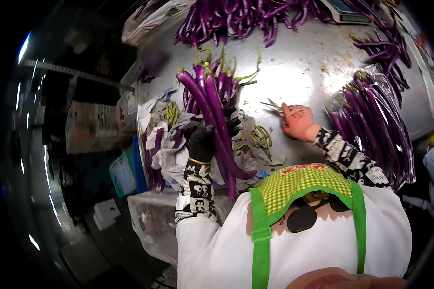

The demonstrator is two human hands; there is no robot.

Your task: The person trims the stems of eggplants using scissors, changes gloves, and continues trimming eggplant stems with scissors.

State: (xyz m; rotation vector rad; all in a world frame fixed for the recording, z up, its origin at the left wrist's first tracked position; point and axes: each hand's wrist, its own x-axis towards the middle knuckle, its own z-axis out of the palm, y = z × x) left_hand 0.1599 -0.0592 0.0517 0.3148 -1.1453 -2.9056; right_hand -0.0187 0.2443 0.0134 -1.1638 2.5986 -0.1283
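My left hand (202, 143), in a black glove, is wrapped round a few long purple eggplants (220, 123). They stand tilted over the table, green stem ends pointing away from me. Behind them more eggplants (225, 86) with stems lie on the metal. In my right hand (298, 121), which wears a pinkish-orange glove, is a pair of scissors (273, 106); its blades point left and look slightly apart. Between the hands lies a small heap of cut green stems (258, 139). My right hand's fingers are partly hidden around the handles.
A big pile of eggplants (236, 21) covers the table's far side, near a scale (349, 13). Eggplants in clear plastic (371, 125) lie at the right. Crumpled paper (166, 161) and more stems (171, 113) are at the left. A clear plastic bag (152, 221) hangs below the edge.
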